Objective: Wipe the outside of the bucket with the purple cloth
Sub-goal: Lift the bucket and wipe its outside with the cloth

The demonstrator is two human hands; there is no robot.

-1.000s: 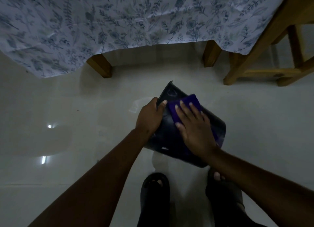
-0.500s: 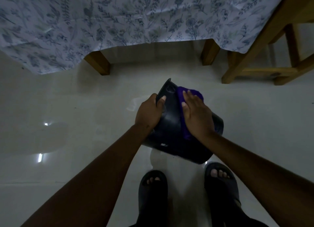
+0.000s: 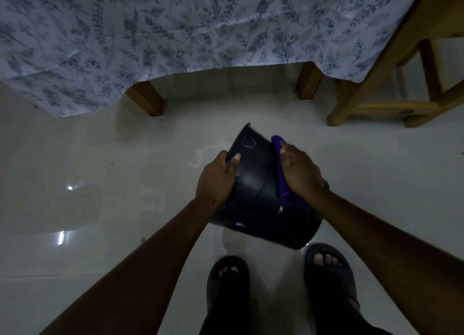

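Note:
A dark bucket (image 3: 253,191) is tilted on its side just above the floor, its rim pointing away from me. My left hand (image 3: 217,177) grips the rim on the left, thumb on the outside wall. My right hand (image 3: 300,172) presses the purple cloth (image 3: 281,176) flat against the bucket's right outer side. Only a strip of the cloth shows beside and below my palm; the rest is under the hand.
A table with a blue floral cloth (image 3: 175,33) and wooden legs (image 3: 147,98) stands ahead. A wooden chair frame (image 3: 376,83) is at the upper right. My feet in dark sandals (image 3: 227,282) stand on the glossy pale floor (image 3: 100,159) below the bucket.
My right hand has slid the cloth from the top of the bucket's wall over to its right side. The left hand kept its grip on the rim.

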